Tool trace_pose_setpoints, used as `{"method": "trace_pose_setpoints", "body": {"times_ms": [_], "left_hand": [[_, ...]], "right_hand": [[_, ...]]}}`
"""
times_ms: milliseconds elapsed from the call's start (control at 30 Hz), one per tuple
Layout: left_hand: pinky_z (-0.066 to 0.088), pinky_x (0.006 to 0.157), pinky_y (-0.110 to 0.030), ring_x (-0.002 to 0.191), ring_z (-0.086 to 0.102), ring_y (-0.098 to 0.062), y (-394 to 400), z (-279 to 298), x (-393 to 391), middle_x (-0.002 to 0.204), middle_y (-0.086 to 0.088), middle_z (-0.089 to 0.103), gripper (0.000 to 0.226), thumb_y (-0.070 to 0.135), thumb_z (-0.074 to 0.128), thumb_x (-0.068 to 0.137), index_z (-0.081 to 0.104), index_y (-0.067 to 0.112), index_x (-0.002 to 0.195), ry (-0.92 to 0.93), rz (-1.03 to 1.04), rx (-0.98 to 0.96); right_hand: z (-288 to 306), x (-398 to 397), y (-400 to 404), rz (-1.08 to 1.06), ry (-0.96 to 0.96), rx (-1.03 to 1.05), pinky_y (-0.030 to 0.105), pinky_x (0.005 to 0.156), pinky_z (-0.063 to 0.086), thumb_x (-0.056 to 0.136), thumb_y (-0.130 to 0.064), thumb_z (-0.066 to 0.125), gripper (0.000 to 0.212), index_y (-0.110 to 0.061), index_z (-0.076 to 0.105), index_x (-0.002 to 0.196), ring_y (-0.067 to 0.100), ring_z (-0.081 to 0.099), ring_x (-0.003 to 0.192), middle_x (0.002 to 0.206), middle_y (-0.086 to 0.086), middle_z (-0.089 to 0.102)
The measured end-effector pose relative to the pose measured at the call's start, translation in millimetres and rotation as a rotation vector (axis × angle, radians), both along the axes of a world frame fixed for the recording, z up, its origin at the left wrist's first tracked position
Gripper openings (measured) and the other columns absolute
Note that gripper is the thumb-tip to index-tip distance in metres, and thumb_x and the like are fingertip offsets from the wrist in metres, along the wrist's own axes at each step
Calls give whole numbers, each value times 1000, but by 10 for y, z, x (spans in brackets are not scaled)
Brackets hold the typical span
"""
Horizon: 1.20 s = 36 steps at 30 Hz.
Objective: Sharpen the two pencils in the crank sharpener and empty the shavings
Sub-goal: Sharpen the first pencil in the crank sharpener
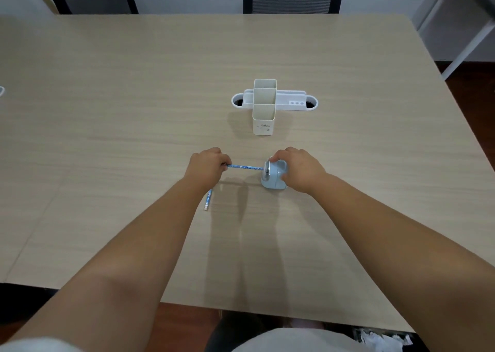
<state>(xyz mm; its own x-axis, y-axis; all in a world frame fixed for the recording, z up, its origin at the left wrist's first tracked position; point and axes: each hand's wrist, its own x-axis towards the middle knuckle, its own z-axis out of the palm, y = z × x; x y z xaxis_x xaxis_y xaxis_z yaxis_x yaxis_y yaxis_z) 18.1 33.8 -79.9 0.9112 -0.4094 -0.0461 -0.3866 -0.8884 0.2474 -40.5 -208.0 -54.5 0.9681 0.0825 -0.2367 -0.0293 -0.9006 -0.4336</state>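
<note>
A small light-blue crank sharpener (273,178) stands on the wooden table (134,110). My right hand (297,168) is wrapped over its top and right side, holding it. A blue patterned pencil (245,167) lies level, its right end at the sharpener's silver front face. My left hand (207,167) is shut on the pencil's left end. A second blue pencil (208,200) lies on the table under my left wrist, mostly hidden, with its eraser end toward me. The crank is hidden behind my right hand.
A cream pen holder (263,121) with three compartments stands beyond the sharpener, and a white cable tray (292,102) lies behind it. Chairs stand past the far table edge. The near table edge runs under my forearms.
</note>
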Motion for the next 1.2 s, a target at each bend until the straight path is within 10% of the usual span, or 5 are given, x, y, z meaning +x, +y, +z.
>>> {"method": "trace_pose_setpoints", "body": {"times_ms": [800, 1000, 1200], "left_hand": [[44, 83, -38, 99, 58, -28, -266, -37, -168, 109, -5, 60, 24, 19, 54, 89, 67, 20, 110, 31, 31, 38], [15, 116, -45, 142, 16, -28, -450, 100, -408, 153, -2, 22, 81, 39, 64, 75, 25, 26, 145, 102, 53, 46], [22, 115, -42, 139, 26, -27, -1136, 90, -418, 151, -3, 29, 117, 61, 76, 58, 13, 22, 149, 69, -97, 41]], "right_hand": [[28, 5, -93, 7, -3, 79, 32, 94, 44, 75, -10, 68, 59, -30, 51, 128, 22, 51, 117, 132, -1, 54], [-54, -145, -352, -284, -30, 442, 36, 104, 40, 76, -18, 71, 75, -33, 34, 139, 20, 43, 127, 144, 2, 37], [-400, -191, -619, -366, 98, 237, 31, 101, 40, 83, -14, 59, 45, -19, 56, 127, 27, 54, 118, 133, 11, 53]]}}
